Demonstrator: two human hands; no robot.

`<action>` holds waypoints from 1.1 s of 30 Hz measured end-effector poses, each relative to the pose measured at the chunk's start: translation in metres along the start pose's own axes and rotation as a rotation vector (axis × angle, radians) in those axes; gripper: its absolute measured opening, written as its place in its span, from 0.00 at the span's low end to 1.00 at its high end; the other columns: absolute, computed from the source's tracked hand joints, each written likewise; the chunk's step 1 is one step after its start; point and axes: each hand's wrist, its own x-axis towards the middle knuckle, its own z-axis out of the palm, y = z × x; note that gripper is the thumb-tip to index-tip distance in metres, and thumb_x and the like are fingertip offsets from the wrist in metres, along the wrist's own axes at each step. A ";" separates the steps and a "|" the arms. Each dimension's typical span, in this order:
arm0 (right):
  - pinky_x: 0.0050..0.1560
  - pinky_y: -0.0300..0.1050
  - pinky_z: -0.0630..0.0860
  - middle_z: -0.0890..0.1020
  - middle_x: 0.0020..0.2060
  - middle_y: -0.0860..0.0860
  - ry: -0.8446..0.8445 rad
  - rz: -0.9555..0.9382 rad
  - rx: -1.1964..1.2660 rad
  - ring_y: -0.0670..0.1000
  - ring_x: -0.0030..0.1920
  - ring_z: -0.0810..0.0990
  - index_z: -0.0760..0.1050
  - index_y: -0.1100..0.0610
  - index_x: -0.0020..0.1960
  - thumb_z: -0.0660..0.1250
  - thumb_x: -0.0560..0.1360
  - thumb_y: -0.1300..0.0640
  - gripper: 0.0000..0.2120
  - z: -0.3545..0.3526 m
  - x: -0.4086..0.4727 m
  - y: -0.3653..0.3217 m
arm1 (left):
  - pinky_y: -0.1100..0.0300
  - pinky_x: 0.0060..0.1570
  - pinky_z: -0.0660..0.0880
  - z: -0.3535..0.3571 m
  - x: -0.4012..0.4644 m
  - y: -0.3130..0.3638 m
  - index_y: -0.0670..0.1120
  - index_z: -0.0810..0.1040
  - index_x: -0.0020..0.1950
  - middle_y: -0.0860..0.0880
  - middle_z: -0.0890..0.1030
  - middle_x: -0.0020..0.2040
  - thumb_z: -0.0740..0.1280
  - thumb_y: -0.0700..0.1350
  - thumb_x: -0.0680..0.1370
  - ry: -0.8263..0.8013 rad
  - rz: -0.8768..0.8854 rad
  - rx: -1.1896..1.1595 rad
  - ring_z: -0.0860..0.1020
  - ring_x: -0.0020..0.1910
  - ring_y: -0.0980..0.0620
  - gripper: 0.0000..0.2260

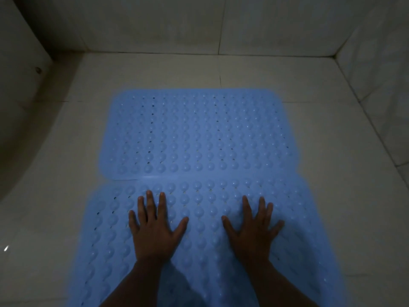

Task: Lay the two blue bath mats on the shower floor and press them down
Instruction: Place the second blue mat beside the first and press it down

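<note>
Two blue bath mats with round bumps and small holes lie flat on the pale tiled shower floor. The far mat lies in the middle of the floor. The near mat lies just in front of it, their long edges meeting. My left hand presses flat on the near mat's left half, fingers spread. On the right half my right hand lies flat the same way. Neither hand holds anything.
Tiled walls close the shower at the back and on the right. A curved pale surface with a small round fitting rises on the left. Bare floor tiles surround both mats.
</note>
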 end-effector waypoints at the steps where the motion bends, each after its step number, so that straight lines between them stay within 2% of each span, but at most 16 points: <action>1: 0.73 0.77 0.49 0.60 0.80 0.58 0.003 0.002 0.004 0.63 0.81 0.52 0.63 0.43 0.79 0.55 0.72 0.24 0.41 0.000 0.000 -0.001 | 0.36 0.78 0.51 -0.001 0.001 0.000 0.52 0.58 0.84 0.45 0.51 0.85 0.56 0.75 0.73 0.000 0.001 0.000 0.49 0.84 0.41 0.45; 10: 0.75 0.75 0.49 0.57 0.81 0.55 -0.005 0.047 0.055 0.60 0.82 0.51 0.63 0.41 0.79 0.54 0.71 0.23 0.41 -0.004 -0.006 -0.002 | 0.35 0.78 0.48 -0.001 0.001 -0.002 0.52 0.56 0.84 0.45 0.50 0.85 0.55 0.75 0.74 -0.034 0.017 0.002 0.46 0.84 0.40 0.44; 14: 0.74 0.75 0.51 0.59 0.81 0.56 0.003 0.065 0.057 0.60 0.81 0.53 0.65 0.43 0.78 0.54 0.70 0.24 0.41 -0.005 -0.015 -0.003 | 0.34 0.79 0.49 0.000 -0.002 -0.004 0.51 0.57 0.84 0.44 0.51 0.85 0.56 0.75 0.74 -0.032 0.038 -0.007 0.47 0.84 0.40 0.44; 29: 0.73 0.77 0.51 0.59 0.80 0.57 0.002 0.061 0.045 0.61 0.81 0.52 0.64 0.42 0.78 0.54 0.70 0.23 0.42 -0.003 -0.010 -0.005 | 0.36 0.79 0.44 -0.005 0.004 -0.006 0.54 0.50 0.85 0.47 0.43 0.85 0.50 0.77 0.74 -0.082 0.027 -0.002 0.41 0.84 0.42 0.45; 33: 0.71 0.76 0.53 0.60 0.79 0.55 -0.004 0.071 0.040 0.60 0.81 0.54 0.66 0.41 0.76 0.56 0.67 0.22 0.42 -0.005 -0.002 -0.002 | 0.35 0.79 0.47 -0.004 0.004 -0.002 0.54 0.52 0.85 0.46 0.46 0.85 0.52 0.77 0.74 -0.064 0.015 -0.025 0.43 0.84 0.42 0.45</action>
